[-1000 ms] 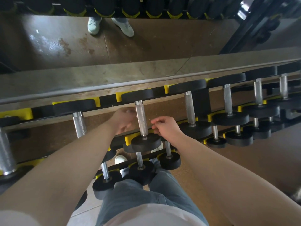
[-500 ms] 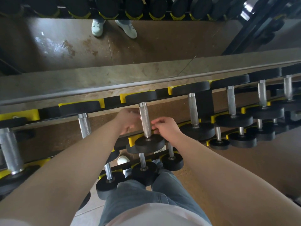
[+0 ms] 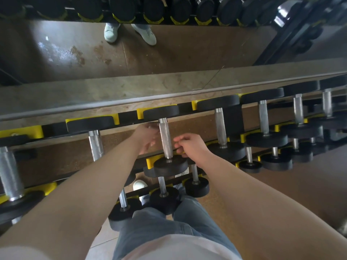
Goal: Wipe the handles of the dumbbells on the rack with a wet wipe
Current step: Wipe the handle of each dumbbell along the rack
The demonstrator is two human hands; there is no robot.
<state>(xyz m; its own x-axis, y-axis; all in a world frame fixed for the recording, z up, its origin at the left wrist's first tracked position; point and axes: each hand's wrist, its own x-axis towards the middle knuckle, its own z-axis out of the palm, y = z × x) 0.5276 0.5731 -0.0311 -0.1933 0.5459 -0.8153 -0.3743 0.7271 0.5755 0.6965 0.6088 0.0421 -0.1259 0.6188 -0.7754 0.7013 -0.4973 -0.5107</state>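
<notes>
A dumbbell with a knurled steel handle (image 3: pixel 165 139) and black heads lies on the upper tier of the rack (image 3: pixel 127 117), straight ahead of me. My left hand (image 3: pixel 147 137) is just left of the handle, blurred, with its fingers reaching toward the handle's upper end. On the other side, my right hand (image 3: pixel 189 145) has its fingers curled, their tips close to the lower part of the handle. No wet wipe shows in either hand, and I cannot tell whether the right fingers pinch anything.
More dumbbells line the upper tier to the left (image 3: pixel 95 145) and right (image 3: pixel 219 126). Smaller ones (image 3: pixel 163 186) sit on a lower tier near my legs. A mirror (image 3: pixel 169 53) behind the rack reflects the floor and a pair of shoes.
My left hand has slid up along the handle and loosened from it. My right hand stays beside the lower handle. The view has shifted slightly.
</notes>
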